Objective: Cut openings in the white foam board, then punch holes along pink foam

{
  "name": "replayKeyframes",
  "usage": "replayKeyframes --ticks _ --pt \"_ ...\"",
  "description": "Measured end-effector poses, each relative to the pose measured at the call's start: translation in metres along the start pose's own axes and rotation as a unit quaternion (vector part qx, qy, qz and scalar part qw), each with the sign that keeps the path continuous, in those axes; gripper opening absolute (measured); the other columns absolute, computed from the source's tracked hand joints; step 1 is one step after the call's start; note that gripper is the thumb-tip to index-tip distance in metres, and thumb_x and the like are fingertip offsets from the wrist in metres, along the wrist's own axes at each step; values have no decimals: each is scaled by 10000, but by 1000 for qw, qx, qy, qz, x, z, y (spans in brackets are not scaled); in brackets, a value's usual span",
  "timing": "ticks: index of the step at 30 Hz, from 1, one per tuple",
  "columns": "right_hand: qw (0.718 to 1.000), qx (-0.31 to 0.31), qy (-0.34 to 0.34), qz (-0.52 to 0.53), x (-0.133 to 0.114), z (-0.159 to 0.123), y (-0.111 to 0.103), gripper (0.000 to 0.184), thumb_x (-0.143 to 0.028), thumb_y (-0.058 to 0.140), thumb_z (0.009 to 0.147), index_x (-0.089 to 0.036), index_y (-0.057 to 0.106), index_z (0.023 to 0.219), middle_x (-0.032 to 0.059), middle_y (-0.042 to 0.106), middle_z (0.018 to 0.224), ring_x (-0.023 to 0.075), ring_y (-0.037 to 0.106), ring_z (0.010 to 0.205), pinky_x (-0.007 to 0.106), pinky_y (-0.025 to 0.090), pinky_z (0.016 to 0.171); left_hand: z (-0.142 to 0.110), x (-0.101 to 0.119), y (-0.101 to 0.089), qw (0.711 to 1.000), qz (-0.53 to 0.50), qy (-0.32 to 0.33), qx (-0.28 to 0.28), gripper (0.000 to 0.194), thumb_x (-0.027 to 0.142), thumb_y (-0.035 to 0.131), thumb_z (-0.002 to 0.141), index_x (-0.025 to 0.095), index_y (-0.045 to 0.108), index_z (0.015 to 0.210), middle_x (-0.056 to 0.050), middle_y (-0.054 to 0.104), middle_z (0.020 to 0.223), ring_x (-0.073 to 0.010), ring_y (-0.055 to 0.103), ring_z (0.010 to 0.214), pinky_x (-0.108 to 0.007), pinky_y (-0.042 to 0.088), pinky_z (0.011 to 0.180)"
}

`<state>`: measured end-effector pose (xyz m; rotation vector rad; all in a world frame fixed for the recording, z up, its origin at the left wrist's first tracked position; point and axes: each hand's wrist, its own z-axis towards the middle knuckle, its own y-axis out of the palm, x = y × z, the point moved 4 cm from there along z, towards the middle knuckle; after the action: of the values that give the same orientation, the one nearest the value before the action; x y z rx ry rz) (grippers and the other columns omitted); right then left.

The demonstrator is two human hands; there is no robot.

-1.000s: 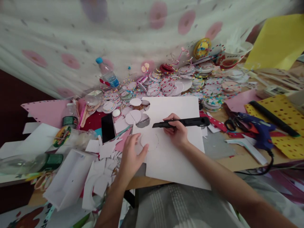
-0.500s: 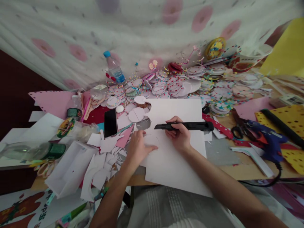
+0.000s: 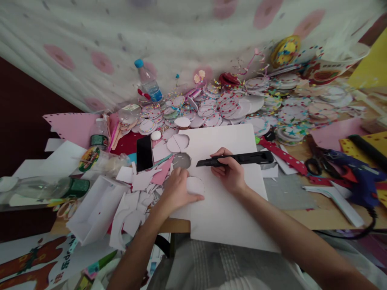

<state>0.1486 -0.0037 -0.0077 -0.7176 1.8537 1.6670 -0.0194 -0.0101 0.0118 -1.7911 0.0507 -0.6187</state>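
Note:
My right hand point(image 3: 229, 171) is closed around a black utility knife point(image 3: 250, 158). Its blade points left, just over a white board point(image 3: 229, 217) on the desk. The board's left edge has round cut-outs. My left hand point(image 3: 178, 189) lies on that edge with thumb and fingers spread, beside a round outlined piece point(image 3: 196, 185) in the board. Whether this piece is cut free I cannot tell. Above my left fingers, a round gap point(image 3: 182, 160) shows the grey surface below. White paper discs point(image 3: 178, 143) lie near the board's upper left.
A black phone point(image 3: 144, 153) and paper scraps point(image 3: 142, 179) lie left of the board, near a white box point(image 3: 95, 209). Decorated discs point(image 3: 229, 104) pile up behind, by a water bottle point(image 3: 150, 82). Scissors point(image 3: 322, 159) and a blue glue gun point(image 3: 356, 173) lie right.
The board has turned slightly counterclockwise under my hands. The round outline beside my left thumb shows more clearly. My right hand keeps its hold on the knife. The view has shifted a little.

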Motion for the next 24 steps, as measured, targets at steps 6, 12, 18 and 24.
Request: replayKeyframes --ticks 6,12,18,24 --pt "1000 1 9 -3 4 1 -2 80 -190 520 689 -184 596 712 -98 255 421 55 163 384 198 187 392 3 4 0 999 11 24 -29 590 505 805 569 176 528 973 -80 501 990 -305 507 982 -430 443 836" --pt "1000 3 16 -9 6 1 -2 90 -175 522 690 -181 609 713 -94 255 423 58 171 386 209 184 397 -3 3 9 1000 -8 11 7 612 497 804 580 197 519 1032 -71 470 1016 -299 479 1005 -437 413 869" --pt "1000 -4 11 -20 6 0 -2 88 -185 519 705 -191 605 724 -92 256 422 66 168 392 217 187 402 -3 -3 18 999 -24 -11 27 646 527 826 532 206 534 1011 -60 451 1005 -299 468 995 -430 402 847" --pt "999 -27 12 -40 7 2 -2 74 -207 510 726 -203 580 749 -101 252 422 69 163 394 216 189 402 -1 -6 21 999 -34 -17 38 654 522 846 499 199 547 982 -51 467 981 -294 476 978 -436 394 844"
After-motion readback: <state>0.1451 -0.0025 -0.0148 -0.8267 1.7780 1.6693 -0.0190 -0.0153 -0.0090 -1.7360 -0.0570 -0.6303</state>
